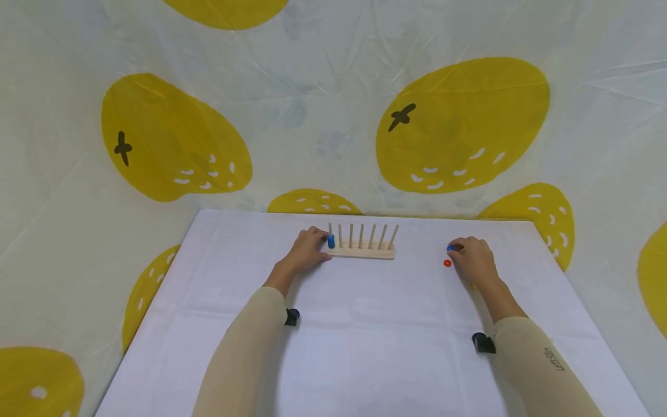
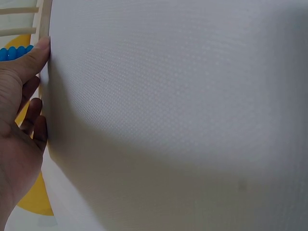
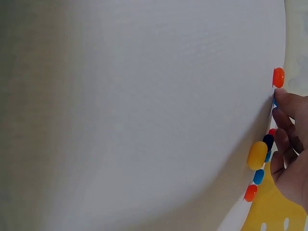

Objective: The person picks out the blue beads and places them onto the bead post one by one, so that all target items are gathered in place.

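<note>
A wooden peg stand [image 1: 365, 253] with a row of upright pegs sits near the far side of the table. Blue rings [image 1: 330, 241] are stacked on its leftmost peg; their ribbed side shows in the left wrist view. My left hand [image 1: 306, 248] grips the stand's left end, thumb at the front edge and fingers behind. Off to the right, my right hand [image 1: 475, 258] pinches a blue ring [image 1: 450, 248] between thumb and fingertips, low over the table. Just in front of those fingertips lies an orange-red ring [image 1: 447, 263]. The stand's other pegs are bare.
In the right wrist view, a yellow ring [image 3: 257, 155], a dark blue ring [image 3: 268, 141], a blue ring [image 3: 259, 176] and an orange ring [image 3: 251, 193] lie by the right hand. A patterned cloth [image 1: 333, 116] hangs behind the white-covered table [image 1: 365, 347].
</note>
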Demonstrator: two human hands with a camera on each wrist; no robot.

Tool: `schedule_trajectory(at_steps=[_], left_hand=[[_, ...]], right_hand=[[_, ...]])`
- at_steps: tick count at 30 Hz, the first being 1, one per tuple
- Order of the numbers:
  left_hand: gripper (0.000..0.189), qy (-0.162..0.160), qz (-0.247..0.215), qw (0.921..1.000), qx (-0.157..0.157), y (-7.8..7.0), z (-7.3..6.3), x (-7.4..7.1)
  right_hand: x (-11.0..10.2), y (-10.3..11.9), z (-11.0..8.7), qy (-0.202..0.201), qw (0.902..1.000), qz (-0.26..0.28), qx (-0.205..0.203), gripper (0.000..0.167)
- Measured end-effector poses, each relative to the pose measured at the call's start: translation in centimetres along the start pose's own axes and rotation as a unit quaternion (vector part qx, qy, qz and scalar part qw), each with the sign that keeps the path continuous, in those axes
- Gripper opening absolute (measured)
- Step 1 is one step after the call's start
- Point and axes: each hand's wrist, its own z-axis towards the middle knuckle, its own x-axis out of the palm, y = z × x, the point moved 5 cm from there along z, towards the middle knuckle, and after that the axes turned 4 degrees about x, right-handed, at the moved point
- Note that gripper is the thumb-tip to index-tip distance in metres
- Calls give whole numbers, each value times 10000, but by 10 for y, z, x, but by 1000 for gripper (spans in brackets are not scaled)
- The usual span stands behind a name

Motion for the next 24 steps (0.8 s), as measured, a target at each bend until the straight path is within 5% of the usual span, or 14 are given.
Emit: schedule_trajectory(at_steps=[13, 24], left_hand=[[61, -9, 95, 9999, -32, 0, -2, 1], [61, -19, 93, 10000, -13, -3, -2, -1]], right_hand=[[-2, 1, -3, -64, 9994, 328, -92, 25], [-16, 40, 3, -296, 9941, 516, -909, 21]])
